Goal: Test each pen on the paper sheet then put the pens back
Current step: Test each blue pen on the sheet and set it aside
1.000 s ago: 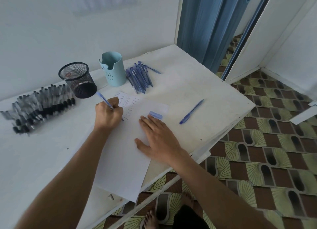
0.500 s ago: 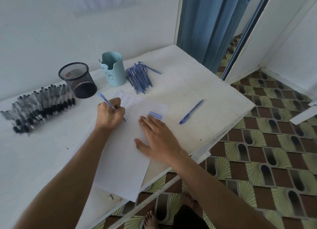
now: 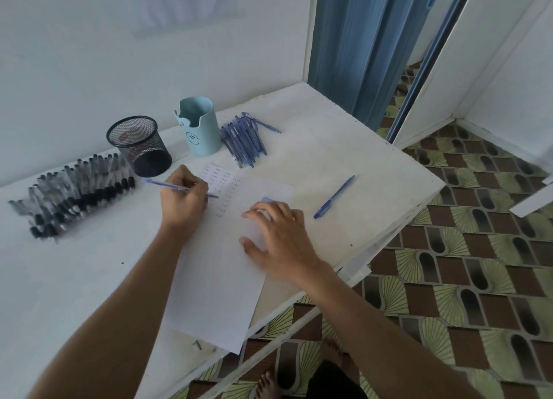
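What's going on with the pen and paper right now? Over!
Left hand grips a blue pen, tip at the paper sheet. Right hand flat on the sheet, pressing it. Nothing blocking; a spare pen lies apart on the table.

Sheet (image 3: 221,279) lying mid-table (image 3: 329,147), mesh cup (image 3: 139,146) and holder (image 3: 199,129) standing behind it, pen pile (image 3: 244,141) lying right of holder, pen row (image 3: 74,189) lying far left, lone pen (image 3: 334,196) lying right of sheet.
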The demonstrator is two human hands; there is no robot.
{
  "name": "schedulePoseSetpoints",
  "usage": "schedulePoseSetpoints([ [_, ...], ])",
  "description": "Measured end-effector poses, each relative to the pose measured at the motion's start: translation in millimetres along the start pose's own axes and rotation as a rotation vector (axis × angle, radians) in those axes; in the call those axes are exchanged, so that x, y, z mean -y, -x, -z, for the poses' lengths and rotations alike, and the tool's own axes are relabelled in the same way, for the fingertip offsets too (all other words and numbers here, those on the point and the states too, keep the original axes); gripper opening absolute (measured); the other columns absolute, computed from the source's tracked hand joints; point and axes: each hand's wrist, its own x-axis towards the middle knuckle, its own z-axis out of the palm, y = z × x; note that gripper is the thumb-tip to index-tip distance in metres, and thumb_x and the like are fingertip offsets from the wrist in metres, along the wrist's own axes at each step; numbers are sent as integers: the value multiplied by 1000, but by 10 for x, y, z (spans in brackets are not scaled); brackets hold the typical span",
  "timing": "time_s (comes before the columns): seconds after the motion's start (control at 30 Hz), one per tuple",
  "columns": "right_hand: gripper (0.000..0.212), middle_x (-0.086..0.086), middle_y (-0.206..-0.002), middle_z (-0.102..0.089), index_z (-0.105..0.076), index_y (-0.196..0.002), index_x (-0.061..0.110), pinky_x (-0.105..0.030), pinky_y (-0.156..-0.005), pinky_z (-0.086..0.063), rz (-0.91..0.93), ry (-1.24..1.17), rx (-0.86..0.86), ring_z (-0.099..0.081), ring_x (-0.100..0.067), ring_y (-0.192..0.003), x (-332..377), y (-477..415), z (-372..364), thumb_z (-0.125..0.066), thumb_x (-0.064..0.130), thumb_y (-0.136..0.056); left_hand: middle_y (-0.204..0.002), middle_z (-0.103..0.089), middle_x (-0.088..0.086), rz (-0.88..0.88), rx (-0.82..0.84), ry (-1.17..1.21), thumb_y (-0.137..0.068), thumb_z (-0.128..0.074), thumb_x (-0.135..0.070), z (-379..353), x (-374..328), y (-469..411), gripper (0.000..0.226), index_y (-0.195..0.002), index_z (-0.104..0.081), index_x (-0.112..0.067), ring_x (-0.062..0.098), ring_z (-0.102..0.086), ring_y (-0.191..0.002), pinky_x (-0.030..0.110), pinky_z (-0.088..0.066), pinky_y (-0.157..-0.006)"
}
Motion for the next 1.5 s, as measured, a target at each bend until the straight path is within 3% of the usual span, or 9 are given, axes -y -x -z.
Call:
schedulePoseSetpoints([
  [0.13, 35, 4, -120, -60, -63, -122, 26, -35, -80, -23, -235, 106, -194, -52, -21, -110, -90, -82, 80, -57, 38, -90, -60, -57, 5, 19, 112, 186, -86, -75, -6, 23, -36, -71, 29, -80, -48, -15, 14, -52, -49, 21, -47, -50],
  [0.27, 37, 5, -121, -61, -61, -130, 29, -39, -84, -26, -329, 219, -23, -48, -22, -113, -187, -176, 198, -51, 46, -98, -71, -64, 5, 139, 261, 397, -80, -73, -7, 88, -53, -145, 18, -76, -56, -12, 13, -64, -64, 21, -56, -67],
  [0.33, 34, 7, -120, -61, -62, -128, 32, -39, -85, -26, -327, 213, 12, -47, -20, -112, -219, -209, 237, -50, 47, -100, -72, -67, 5, 194, 278, 526, -89, -62, -4, 101, -86, -156, 12, -78, -64, -7, 17, -68, -72, 27, -59, -76],
  [0.4, 29, 10, -116, -63, -64, -123, 34, -36, -81, -20, -335, 174, -5, -48, -19, -110, -234, -224, 254, -52, 44, -100, -77, -69, 8, 215, 309, 502, -98, -44, -4, 104, -137, -131, 26, -89, -68, -6, 21, -68, -78, 30, -57, -69],
  [0.47, 24, 10, -113, -66, -66, -119, 33, -34, -77, -17, -359, 84, -58, -50, -18, -108, -240, -219, 247, -55, 41, -99, -78, -69, 9, 166, 339, 375, -90, -42, -10, 72, -218, -68, 27, -94, -69, -7, 20, -63, -71, 27, -43, -52],
  [0.6, 21, 10, -108, -68, -68, -115, 29, -33, -78, -21, -371, -105, -189, -53, -18, -104, -228, -185, 227, -57, 37, -99, -58, -60, 14, 97, 355, 327, -76, -44, -11, -64, -378, 110, 24, -74, -66, -3, 20, -44, -49, 24, -25, -47],
  [1.17, 16, 10, -100, -70, -72, -110, 28, -33, -74, -27, -271, -118, -329, -57, -20, -94, -187, -198, 232, -63, 33, -97, -55, -58, 12, 18, 374, 222, -79, -41, -4, -171, -462, 223, 26, -72, -66, -2, 19, -44, -49, 24, -29, -46],
  [1.3, 16, 9, -100, -70, -71, -110, 27, -33, -74, -26, -271, -108, -338, -58, -21, -94, -180, -217, 245, -65, 29, -96, -50, -53, 10, 67, 267, 357, -77, -42, -10, -148, -463, 208, 27, -64, -66, -9, 18, -39, -46, 23, -25, -47],
  [1.5, 17, 9, -102, -70, -72, -111, 28, -32, -75, -24, -240, -98, -333, -59, -21, -96, -147, -224, 238, -65, 30, -95, -51, -54, 11, 48, 330, 277, -74, -42, -9, -129, -457, 200, 23, -71, -62, 1, 19, -40, -47, 23, -26, -46],
])
